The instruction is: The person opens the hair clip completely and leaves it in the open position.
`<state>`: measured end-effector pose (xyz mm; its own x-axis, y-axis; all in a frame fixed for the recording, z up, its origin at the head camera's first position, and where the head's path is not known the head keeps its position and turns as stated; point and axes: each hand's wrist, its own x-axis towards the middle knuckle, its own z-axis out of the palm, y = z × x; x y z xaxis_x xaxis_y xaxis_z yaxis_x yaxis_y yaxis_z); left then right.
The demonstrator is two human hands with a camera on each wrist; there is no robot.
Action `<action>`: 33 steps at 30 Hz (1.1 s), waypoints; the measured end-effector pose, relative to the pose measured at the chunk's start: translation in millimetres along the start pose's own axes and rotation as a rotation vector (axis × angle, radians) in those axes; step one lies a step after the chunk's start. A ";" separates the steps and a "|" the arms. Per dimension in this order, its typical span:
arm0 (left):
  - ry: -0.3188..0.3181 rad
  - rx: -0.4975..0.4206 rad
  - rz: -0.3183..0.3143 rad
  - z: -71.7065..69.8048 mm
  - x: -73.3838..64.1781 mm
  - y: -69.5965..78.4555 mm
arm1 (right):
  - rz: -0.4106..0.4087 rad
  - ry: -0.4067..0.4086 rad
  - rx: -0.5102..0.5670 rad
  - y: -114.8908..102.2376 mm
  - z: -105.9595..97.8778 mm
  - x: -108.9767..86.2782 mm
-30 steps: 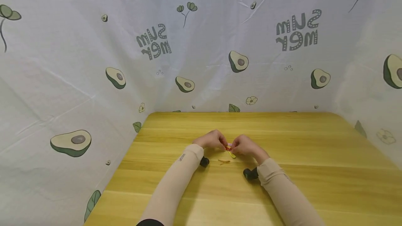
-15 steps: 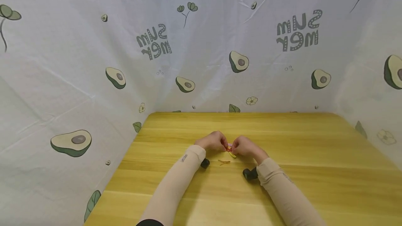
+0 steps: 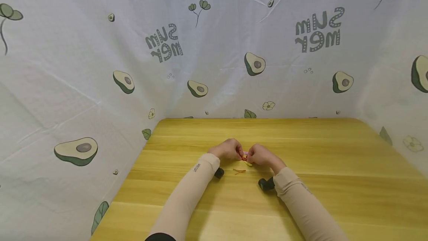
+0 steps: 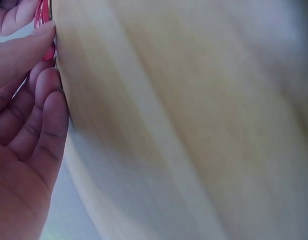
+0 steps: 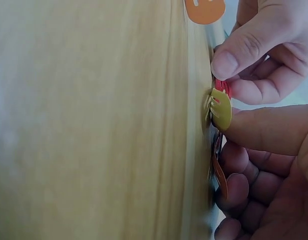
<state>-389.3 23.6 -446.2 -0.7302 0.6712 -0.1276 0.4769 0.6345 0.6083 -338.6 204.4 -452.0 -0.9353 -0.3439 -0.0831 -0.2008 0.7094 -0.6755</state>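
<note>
In the head view my left hand (image 3: pixel 230 149) and right hand (image 3: pixel 262 156) meet over the table's middle. Between their fingertips is a small red hair clip (image 4: pixel 45 15); the left thumb and fingers pinch one end, the right hand the other. A yellow hair clip (image 5: pixel 222 110) with cutouts sits right at the right thumb, partly covering the red one in the right wrist view. Just beyond the fingertips shows a pink hair clip (image 3: pixel 245 153). Closer to the person lies an orange hair clip (image 3: pixel 239 170). The fingers hide much of the red clip.
The wooden table (image 3: pixel 301 203) has a patterned white curtain (image 3: pixel 220 47) behind it and at both sides. Under the wrists are a black camera (image 3: pixel 219 173) on the left and another black camera (image 3: pixel 266 184) on the right. An orange-brown strip (image 5: pixel 220 177) lies by the right fingers.
Both hands stay nearly in place, with only slight finger movement around the red hair clip. Less of the yellow hair clip shows below the fingers now. The head view has shifted slightly.
</note>
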 end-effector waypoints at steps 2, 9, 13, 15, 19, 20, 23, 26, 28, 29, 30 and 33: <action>0.000 0.003 0.006 -0.5 0.5 -0.4 | -0.010 -0.006 -0.014 -0.3 -0.9 0.0; -0.005 -0.027 0.006 -0.6 1.6 -2.3 | -0.051 -0.017 -0.038 0.2 -2.7 -1.8; -0.017 -0.062 0.009 -1.6 0.1 -2.5 | -0.078 -0.027 -0.027 1.8 -3.5 -3.6; -0.017 -0.077 0.019 -2.9 -1.3 -2.3 | -0.075 -0.027 -0.010 1.3 -3.8 -4.1; -0.020 -0.090 0.041 -7.9 -6.1 -0.9 | -0.065 -0.025 0.020 -1.7 -4.9 -5.3; -0.020 -0.093 0.046 -9.3 -7.5 -0.4 | -0.063 -0.027 0.027 -2.7 -5.6 -5.8; -0.019 -0.103 0.050 -12.6 -11.2 0.5 | -0.072 -0.031 0.035 -4.9 -7.8 -6.7; -0.011 -0.113 0.053 -14.9 -13.9 0.9 | -0.074 -0.027 0.038 -6.7 -9.8 -7.6; -0.005 -0.124 0.059 -15.6 -15.6 0.9 | -0.074 -0.020 0.048 -7.9 -10.6 -9.0; -0.002 -0.132 0.065 -15.7 -16.4 0.6 | -0.076 -0.016 0.054 -8.4 -10.9 -9.9; 0.001 -0.142 0.069 -15.6 -17.3 0.4 | -0.075 -0.011 0.063 -8.7 -11.1 -10.8; 0.005 -0.173 0.082 -14.0 -19.9 -0.7 | -0.078 0.004 0.093 -9.6 -11.4 -13.8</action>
<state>-381.9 4.4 -433.1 -0.6946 0.7161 -0.0683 0.4441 0.5016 0.7424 -327.0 209.4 -436.0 -0.9190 -0.3934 -0.0244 -0.2457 0.6202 -0.7450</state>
